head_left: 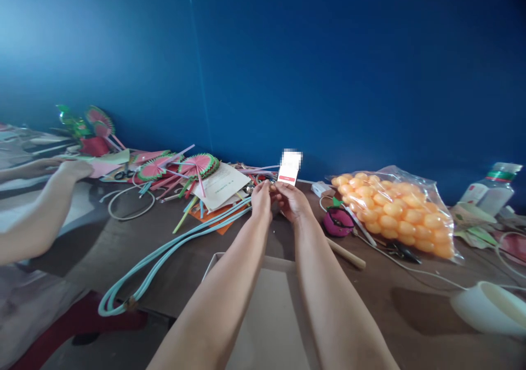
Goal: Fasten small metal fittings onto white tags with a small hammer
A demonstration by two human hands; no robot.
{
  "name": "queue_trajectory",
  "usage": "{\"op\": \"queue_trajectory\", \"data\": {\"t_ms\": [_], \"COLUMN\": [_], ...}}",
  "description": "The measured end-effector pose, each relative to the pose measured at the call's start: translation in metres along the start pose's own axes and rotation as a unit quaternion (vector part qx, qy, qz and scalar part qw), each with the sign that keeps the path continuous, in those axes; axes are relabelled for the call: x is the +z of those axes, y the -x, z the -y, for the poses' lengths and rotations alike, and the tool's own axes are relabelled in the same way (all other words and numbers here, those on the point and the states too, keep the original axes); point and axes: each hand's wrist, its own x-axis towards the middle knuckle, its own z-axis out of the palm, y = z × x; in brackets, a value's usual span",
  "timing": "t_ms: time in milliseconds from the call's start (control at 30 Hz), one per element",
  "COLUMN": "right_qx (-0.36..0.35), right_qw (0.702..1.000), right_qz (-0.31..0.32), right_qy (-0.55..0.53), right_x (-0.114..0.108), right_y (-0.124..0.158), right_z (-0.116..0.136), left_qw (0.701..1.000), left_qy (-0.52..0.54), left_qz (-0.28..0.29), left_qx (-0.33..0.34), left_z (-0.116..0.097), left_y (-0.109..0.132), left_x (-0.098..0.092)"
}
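Observation:
My left hand and my right hand meet over the far part of the table, fingertips pinched together. Whatever sits between the fingers is too small to make out. Just beyond them a phone with a lit white screen leans near the blue wall. Pale blue tubes run in a long loop from beside my left wrist to the table's front edge. Small shiny round things lie close to my left fingers. Under my forearms is a shallow cardboard box.
To the left, watermelon-patterned paper fans, coloured sticks and a white sheet lie heaped. Another person's arm reaches in there. On the right are a clear bag of orange balls, a purple pouch, a wooden stick and a white cup.

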Motion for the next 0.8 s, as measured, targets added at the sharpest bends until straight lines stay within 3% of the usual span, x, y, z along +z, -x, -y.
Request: {"op": "queue_trajectory", "data": {"t_ms": [233,800], "right_qx": [0.020,-0.018], "right_qw": [0.999,0.996], "right_qz": [0.003,-0.049], "right_qy": [0.025,0.076], "right_x": [-0.0015,-0.0046], "right_y": [-0.0001,-0.0044], "right_z": [-0.0009,-0.0058], "left_qw": [1.000,1.000], "left_qy": [-0.001,-0.009], "left_qz": [0.003,-0.007], "left_qx": [0.009,0.015], "left_z": [0.0001,0.0038], "left_y": [0.0003,-0.0056], "left_x": [0.0003,-0.0005]}}
